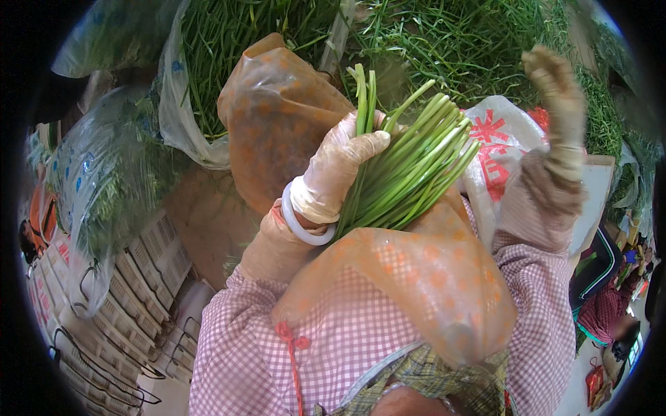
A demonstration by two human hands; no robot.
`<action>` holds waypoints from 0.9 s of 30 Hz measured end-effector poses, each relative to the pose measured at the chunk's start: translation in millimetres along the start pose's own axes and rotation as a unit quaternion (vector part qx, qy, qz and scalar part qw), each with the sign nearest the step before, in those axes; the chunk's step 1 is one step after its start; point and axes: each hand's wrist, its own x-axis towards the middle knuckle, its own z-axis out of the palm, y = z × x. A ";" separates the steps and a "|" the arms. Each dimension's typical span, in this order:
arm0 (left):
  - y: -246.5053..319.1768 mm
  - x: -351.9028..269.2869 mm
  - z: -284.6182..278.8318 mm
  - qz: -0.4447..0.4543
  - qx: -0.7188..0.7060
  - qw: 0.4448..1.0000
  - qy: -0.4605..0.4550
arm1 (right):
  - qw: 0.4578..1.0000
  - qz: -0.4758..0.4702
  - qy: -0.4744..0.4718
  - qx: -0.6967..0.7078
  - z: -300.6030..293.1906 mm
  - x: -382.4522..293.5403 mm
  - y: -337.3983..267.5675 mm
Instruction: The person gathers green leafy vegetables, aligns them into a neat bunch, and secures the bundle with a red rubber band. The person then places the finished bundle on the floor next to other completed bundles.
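Note:
My left hand, in a thin pale glove with a white bangle at the wrist, grips a bunch of long green chive-like stalks. Their pale cut ends fan out up and to the right. A few stalks stick up apart between thumb and fingers. My right hand, also gloved and soiled brown at the fingers, is raised at the right, away from the bunch. Motion blurs it, so its fingers cannot be made out. Translucent orange-patterned plastic covers my knee, and more of it lies over my checked garment.
Loose green stalks heap up ahead. Clear plastic bags of greens stand at the left, above flat printed cartons with dark handles. A white sack with red print lies beside my right arm. Another person is at the far right.

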 end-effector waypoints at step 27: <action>0.4 -3.7 -4.0 0.026 0.011 1.000 0.003 | 0.914 0.066 -0.375 0.138 42.6 -6.3 -5.0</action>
